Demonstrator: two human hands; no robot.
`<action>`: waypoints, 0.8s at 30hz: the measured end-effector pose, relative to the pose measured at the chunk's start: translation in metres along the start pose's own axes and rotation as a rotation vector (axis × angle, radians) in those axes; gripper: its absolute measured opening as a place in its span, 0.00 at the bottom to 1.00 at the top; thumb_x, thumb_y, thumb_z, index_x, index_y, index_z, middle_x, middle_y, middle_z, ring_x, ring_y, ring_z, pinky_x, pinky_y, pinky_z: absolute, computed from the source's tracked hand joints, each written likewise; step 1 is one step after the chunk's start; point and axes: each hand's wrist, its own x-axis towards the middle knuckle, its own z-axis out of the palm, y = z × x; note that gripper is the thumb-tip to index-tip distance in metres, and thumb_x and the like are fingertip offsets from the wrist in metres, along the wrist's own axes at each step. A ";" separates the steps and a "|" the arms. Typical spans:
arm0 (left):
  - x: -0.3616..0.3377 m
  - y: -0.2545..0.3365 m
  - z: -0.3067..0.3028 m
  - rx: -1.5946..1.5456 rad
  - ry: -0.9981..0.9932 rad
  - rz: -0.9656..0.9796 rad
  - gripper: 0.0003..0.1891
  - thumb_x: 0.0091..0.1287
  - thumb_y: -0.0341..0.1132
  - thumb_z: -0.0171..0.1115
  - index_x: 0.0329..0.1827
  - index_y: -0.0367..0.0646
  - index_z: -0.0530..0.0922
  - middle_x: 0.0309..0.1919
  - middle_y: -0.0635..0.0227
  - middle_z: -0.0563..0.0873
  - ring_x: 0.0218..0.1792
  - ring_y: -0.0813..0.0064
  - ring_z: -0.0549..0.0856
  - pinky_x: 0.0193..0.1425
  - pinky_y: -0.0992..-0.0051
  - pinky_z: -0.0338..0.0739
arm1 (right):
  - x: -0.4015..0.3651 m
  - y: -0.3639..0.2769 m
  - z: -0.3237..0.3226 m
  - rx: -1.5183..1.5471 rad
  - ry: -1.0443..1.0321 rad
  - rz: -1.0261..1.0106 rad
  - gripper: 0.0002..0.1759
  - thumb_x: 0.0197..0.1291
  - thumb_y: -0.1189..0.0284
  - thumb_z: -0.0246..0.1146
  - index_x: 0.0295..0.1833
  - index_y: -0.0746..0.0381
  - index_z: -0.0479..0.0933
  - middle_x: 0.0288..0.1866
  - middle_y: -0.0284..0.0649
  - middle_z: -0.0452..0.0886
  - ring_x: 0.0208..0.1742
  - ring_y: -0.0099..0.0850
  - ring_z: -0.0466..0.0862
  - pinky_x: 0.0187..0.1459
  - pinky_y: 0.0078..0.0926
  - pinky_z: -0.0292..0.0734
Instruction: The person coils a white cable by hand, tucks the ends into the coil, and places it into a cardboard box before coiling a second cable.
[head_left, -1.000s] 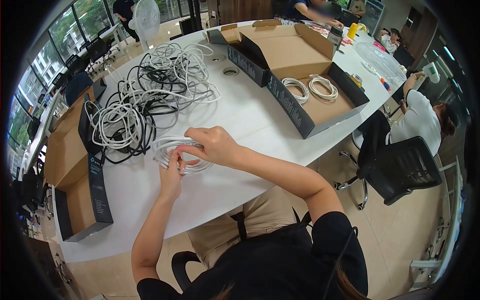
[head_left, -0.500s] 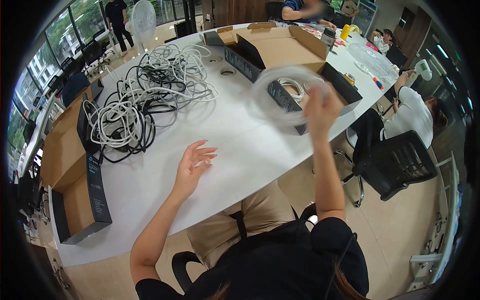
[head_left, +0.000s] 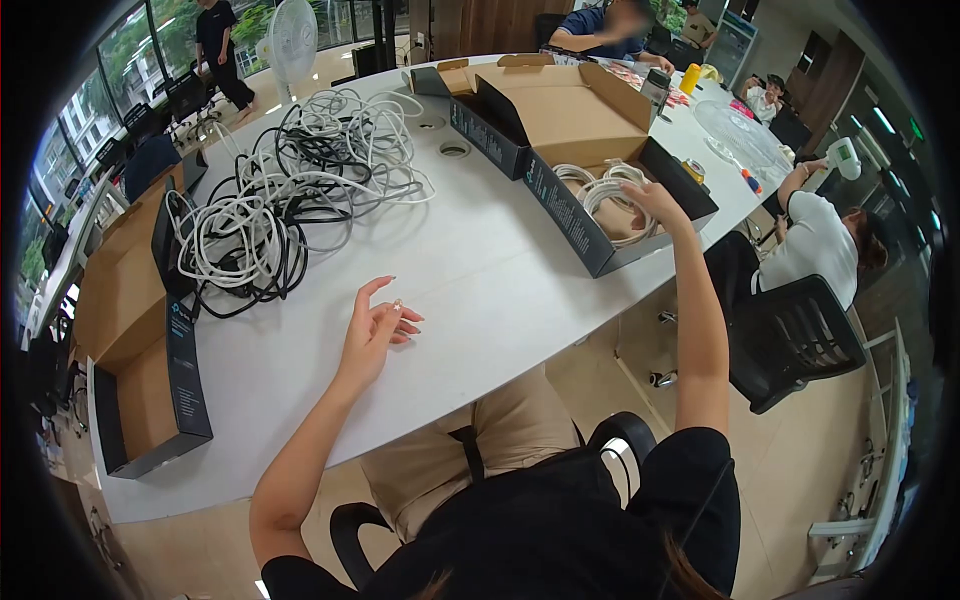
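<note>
Your right hand [head_left: 660, 205] pinching a white coiled cable [head_left: 612, 194] inside the open right-hand box [head_left: 628, 262], your left hand [head_left: 372, 338] loosely spread, holding nothing, over the desk [head_left: 480, 310] left of that box

Beyond the white table [head_left: 470, 290], tall windows [head_left: 125, 75] stand left of a brown wood-panelled wall [head_left: 490, 28]. Beige floor tiles [head_left: 790, 470] lie below it.

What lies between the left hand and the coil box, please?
In the head view, only bare white tabletop separates the left hand from the coil box.
</note>
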 end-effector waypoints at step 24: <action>0.000 0.001 -0.002 0.018 -0.072 -0.022 0.23 0.70 0.35 0.46 0.67 0.44 0.54 0.33 0.62 0.83 0.33 0.78 0.81 0.40 0.80 0.74 | -0.031 -0.021 0.012 -0.384 -0.260 -0.611 0.30 0.54 0.53 0.64 0.63 0.45 0.70 0.72 0.47 0.56 0.73 0.46 0.52 0.69 0.36 0.48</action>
